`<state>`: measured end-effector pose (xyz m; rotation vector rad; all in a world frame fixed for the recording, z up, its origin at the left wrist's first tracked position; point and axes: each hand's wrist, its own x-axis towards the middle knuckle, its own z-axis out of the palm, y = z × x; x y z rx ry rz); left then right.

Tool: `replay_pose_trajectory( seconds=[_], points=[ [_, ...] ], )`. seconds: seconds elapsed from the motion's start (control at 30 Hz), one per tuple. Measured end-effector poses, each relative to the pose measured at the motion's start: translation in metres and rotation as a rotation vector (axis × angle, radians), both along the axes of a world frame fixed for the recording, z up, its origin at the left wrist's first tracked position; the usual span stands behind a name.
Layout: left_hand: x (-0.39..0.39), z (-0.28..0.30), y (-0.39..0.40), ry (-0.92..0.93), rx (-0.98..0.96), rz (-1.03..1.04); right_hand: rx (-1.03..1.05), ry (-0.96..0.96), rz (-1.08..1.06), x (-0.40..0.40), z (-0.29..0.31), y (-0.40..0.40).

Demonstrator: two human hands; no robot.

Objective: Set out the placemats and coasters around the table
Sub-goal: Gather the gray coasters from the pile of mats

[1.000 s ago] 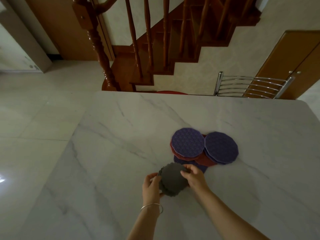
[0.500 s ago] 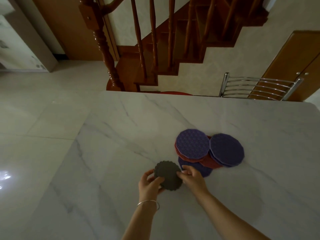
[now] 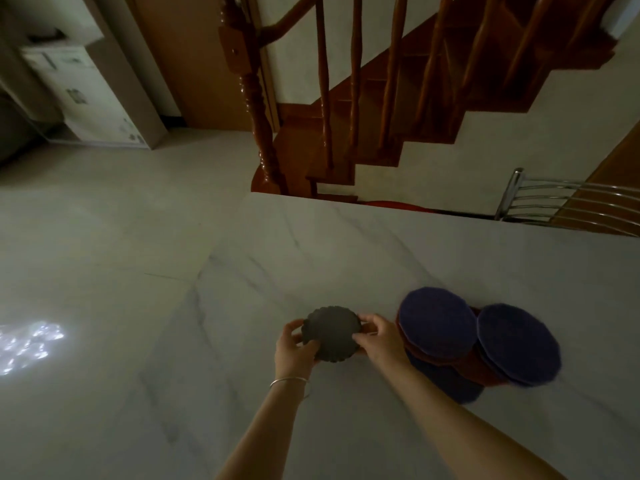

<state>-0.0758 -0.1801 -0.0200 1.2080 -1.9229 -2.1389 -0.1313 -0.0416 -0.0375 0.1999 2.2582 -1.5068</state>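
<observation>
Both hands, left hand (image 3: 296, 349) and right hand (image 3: 379, 341), pinch the edges of a thin, light, probably flexible coaster (image 3: 331, 334) over the counter (image 3: 311, 244).

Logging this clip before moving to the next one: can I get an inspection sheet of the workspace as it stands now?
Surface: white marble table, mostly bare.
Job's things: dark scalloped coaster held between both hands, whether just above the table or on it I cannot tell; overlapping pile of purple and red mats to its right.
Clutter: nothing seen.
Hands: left hand and right hand each pinch the coaster's edge; bracelet on the left wrist.
Cables: nothing seen.
Surroundings: wooden staircase, metal chair back at the far edge, tiled floor, pale cabinet.
</observation>
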Motion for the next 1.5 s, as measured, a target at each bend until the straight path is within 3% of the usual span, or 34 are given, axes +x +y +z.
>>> replay_pose_trajectory(
  seconds=[0.57, 0.77, 1.03, 1.27, 1.43, 1.5],
  points=[
    [-0.018, -0.028, -0.005, -0.129, -0.312, -0.251, 0.281, 0.135, 0.212, -0.013, -0.014, -0.006],
    [-0.017, -0.027, -0.005, -0.170, -0.542, -0.362, 0.401, 0.211, 0.270, -0.009, -0.013, -0.008],
    [-0.009, -0.028, 0.003, -0.170, -1.027, -0.719, 0.509, 0.293, 0.403, -0.001, -0.012, -0.007],
    [-0.014, -0.025, 0.008, -0.220, -1.072, -0.756, 0.491, 0.292, 0.413, -0.001, -0.015, -0.005],
    [-0.023, -0.014, 0.031, -0.144, -1.071, -0.702, 0.344, 0.407, 0.274, 0.002, -0.008, 0.027],
    [-0.031, -0.011, 0.049, -0.099, -1.031, -0.719, 0.384, 0.491, 0.212, 0.002, -0.005, 0.052]
  ],
)
